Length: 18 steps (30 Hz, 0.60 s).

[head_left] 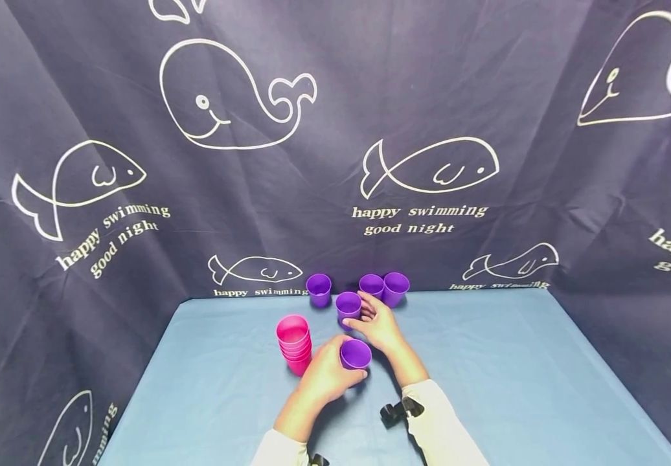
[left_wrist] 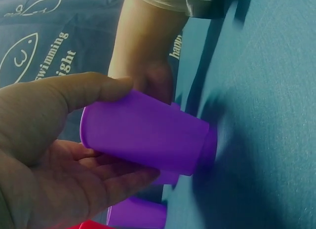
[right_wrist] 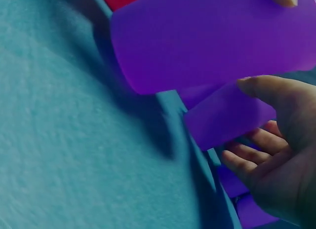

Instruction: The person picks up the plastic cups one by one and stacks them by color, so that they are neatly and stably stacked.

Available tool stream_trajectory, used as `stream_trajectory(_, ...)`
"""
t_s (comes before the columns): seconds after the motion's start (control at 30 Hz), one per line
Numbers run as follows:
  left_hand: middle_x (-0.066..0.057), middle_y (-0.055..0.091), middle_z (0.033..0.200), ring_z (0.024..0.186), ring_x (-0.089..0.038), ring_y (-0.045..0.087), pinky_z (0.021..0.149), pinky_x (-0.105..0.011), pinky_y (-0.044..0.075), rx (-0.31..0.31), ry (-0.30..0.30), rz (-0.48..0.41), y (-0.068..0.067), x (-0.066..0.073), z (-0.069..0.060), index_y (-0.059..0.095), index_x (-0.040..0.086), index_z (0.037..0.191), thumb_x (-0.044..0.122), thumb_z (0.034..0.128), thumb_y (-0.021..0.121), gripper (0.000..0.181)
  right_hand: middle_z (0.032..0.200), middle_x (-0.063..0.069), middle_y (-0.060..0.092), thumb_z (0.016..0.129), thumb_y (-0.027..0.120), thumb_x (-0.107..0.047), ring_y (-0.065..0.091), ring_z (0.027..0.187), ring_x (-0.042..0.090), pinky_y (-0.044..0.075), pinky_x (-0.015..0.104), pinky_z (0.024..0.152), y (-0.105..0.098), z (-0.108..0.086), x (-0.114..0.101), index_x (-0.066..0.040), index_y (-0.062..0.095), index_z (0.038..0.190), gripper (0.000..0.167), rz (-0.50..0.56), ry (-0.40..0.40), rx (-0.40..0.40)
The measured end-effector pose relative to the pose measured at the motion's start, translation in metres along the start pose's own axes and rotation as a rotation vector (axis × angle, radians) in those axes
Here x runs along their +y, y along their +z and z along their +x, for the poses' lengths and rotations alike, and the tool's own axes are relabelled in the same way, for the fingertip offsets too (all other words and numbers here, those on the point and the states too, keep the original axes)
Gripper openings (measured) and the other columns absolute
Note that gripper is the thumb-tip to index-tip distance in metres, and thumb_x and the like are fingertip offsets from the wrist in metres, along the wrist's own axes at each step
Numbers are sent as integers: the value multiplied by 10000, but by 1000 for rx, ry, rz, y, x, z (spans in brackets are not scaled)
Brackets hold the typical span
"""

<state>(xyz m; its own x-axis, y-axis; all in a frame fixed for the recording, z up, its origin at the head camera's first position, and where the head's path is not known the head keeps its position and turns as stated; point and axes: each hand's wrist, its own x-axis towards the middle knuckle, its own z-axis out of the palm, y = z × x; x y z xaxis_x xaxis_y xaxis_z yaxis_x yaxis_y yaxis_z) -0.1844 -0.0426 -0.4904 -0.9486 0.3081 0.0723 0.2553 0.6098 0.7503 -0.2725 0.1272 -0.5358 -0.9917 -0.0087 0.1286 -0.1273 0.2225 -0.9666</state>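
My left hand [head_left: 328, 370] grips a purple cup [head_left: 355, 355] by its sides, mouth up; in the left wrist view this cup [left_wrist: 143, 130] lies between thumb and fingers. Just beyond it, my right hand [head_left: 379, 325] holds a second purple cup [head_left: 348, 307], thumb on the near side and fingers at its right side. In the right wrist view the right thumb [right_wrist: 264, 88] touches this cup [right_wrist: 229, 115]. Left of my left hand stands a stack of nested pink cups [head_left: 293, 343], partly hidden low down by the hand.
At the back edge of the blue table [head_left: 213, 388] stand more purple cups: one on the left [head_left: 319, 290] and two side by side, the nearer-left [head_left: 372, 285] and the right one [head_left: 396, 288]. A dark printed cloth [head_left: 335, 239] rises directly behind them.
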Motion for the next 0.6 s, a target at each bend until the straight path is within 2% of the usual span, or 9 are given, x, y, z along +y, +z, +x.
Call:
stream_trajectory(0.23,-95,740,1118,1024,-250,709,939,-441,583,-4,20,10,-1,1,2,643,15,1268,188,735,926,628,1211,190,724,755,944,-127,719,1106,324,587,470,1016,2,0,-3,-39,654,1386,700,-143,-79,58)
stream_trajectory(0.43,-65,738,1087,999,-219,704,910,-407,583,0,24,8,-1,1,1,656,51,1232,191,733,929,585,1166,166,757,727,952,-85,735,1066,220,557,268,975,-7,-1,-10,-39,643,1285,640,-48,-86,42)
stream_trajectory(0.6,-40,723,1086,994,-195,688,895,-381,578,-12,43,-6,-1,0,0,659,80,1216,204,729,938,575,1122,176,760,698,963,-87,726,960,127,548,203,848,-17,-2,-17,-48,597,1271,681,-43,-110,60)
